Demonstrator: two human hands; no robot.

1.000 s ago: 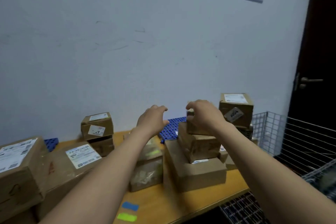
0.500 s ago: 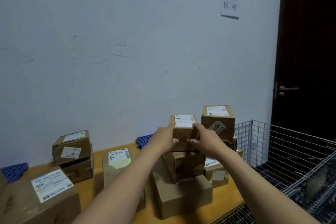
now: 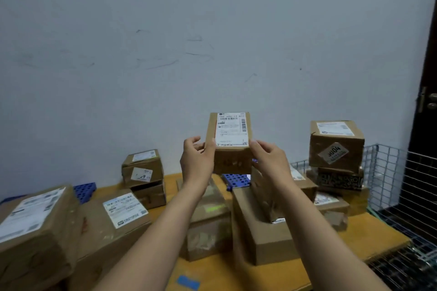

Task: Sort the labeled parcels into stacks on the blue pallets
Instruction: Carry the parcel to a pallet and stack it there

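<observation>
A small cardboard parcel [image 3: 230, 139] with a white shipping label on top is held up in the air, tilted toward me. My left hand [image 3: 197, 159] grips its left side and my right hand [image 3: 269, 157] grips its right side. Below it a blue pallet [image 3: 236, 180] shows between the boxes. Under my right arm stands a two-box stack [image 3: 264, 220]. A second blue pallet [image 3: 85, 191] peeks out at the left.
More labeled parcels lie around on the yellow table [image 3: 378, 236]: a tall stack [image 3: 337, 146] at the right, a two-box stack [image 3: 143, 169] at the back left, big boxes [image 3: 35, 220] at the near left. A wire cage [image 3: 402, 177] and a dark door [image 3: 428, 101] are at the right.
Both hands took the small parcel off the top of the middle stack and lifted it up, tilting its label toward me. The view also shifted.
</observation>
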